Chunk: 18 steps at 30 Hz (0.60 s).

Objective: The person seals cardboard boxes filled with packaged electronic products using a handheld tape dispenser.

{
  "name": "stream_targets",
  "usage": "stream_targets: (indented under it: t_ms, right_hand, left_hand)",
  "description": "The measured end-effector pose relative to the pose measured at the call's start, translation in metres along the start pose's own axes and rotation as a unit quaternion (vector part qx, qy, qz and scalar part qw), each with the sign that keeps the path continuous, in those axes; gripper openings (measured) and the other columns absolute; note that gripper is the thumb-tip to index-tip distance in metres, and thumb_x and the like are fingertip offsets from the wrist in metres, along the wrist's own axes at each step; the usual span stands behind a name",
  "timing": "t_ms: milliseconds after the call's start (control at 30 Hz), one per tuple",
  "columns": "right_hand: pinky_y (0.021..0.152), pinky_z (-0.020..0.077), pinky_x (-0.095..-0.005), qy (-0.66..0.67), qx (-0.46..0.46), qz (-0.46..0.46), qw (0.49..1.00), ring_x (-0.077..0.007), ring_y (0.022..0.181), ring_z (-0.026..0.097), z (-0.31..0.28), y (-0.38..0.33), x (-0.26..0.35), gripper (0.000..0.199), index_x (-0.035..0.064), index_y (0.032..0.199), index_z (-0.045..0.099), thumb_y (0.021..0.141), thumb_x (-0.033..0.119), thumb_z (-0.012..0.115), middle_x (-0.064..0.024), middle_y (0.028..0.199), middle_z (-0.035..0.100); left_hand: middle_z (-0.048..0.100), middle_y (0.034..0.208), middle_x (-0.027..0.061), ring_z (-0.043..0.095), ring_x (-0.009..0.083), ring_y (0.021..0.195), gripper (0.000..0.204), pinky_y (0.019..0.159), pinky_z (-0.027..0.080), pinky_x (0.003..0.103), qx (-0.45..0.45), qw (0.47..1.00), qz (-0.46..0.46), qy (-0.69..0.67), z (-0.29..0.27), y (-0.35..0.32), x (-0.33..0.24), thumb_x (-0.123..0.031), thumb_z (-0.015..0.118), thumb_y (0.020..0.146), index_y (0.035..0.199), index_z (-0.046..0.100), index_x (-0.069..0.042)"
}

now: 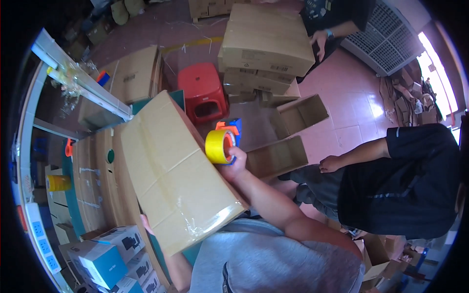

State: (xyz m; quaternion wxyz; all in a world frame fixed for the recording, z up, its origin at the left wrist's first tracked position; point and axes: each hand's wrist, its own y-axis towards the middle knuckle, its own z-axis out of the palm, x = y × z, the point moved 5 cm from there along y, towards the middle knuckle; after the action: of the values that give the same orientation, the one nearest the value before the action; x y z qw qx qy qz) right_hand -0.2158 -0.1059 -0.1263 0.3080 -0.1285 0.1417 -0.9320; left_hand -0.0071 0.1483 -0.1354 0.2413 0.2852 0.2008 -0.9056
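Observation:
A large closed cardboard box lies tilted in front of me, with shiny clear tape over its near end. At its lower left edge my left hand grips the cardboard; most of its fingers are hidden by the box. My right hand is closed around a blue and orange tape dispenser carrying a thick yellow tape roll. The dispenser is at the box's right edge, and I cannot tell whether it touches the cardboard.
Printed white and blue cartons stack at lower left beside a wooden board. Beyond the box are a red stool and stacked brown cartons, where a person stands. Another person in black is at right, near open boxes.

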Motion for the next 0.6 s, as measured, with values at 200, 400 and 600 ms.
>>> stream_targets:
  t_ms: [200, 400, 600]
  right_hand:
    - [0.094, 0.0460, -0.0426, -0.046, -0.009, -0.110, 0.993, -0.0325, 0.099, 0.060, 0.041, 0.006, 0.080, 0.057, 0.0022, 0.119, 0.056, 0.067, 0.025, 0.054, -0.0160, 0.108, 0.063]
    - [0.076, 0.0487, -0.0294, -0.109, 0.120, -0.358, 0.920, -0.0162, 0.084, 0.059, 0.003, 0.091, 0.204, 0.033, -0.0038, 0.110, 0.057, 0.079, 0.008, 0.054, -0.0066, 0.095, 0.060]
    - [0.061, 0.0406, -0.0260, -0.176, 0.019, -0.472, 0.864, -0.0138, 0.062, 0.051, 0.149, 0.112, 0.274, 0.012, 0.0102, 0.062, 0.048, 0.074, 0.010, 0.049, -0.0022, 0.066, 0.051]
  left_hand:
    - [0.052, 0.132, 0.0151, 0.053, 0.0287, 0.117, 0.073, 0.098, 0.043, 0.043, 0.025, 0.999, -0.011, 0.027, 0.104, 0.050, 0.008, -0.060, 0.041, 0.090, 0.138, 0.043, -0.005]
    - [0.054, 0.129, 0.0136, 0.055, 0.0284, 0.115, 0.071, 0.096, 0.045, 0.043, 0.168, 0.983, -0.076, -0.006, 0.198, 0.170, 0.038, -0.059, 0.042, 0.090, 0.136, 0.046, -0.005]
    - [0.055, 0.128, 0.0125, 0.056, 0.0280, 0.112, 0.069, 0.094, 0.046, 0.043, 0.254, 0.955, -0.149, -0.030, 0.293, 0.324, 0.082, -0.058, 0.044, 0.090, 0.135, 0.048, -0.007]
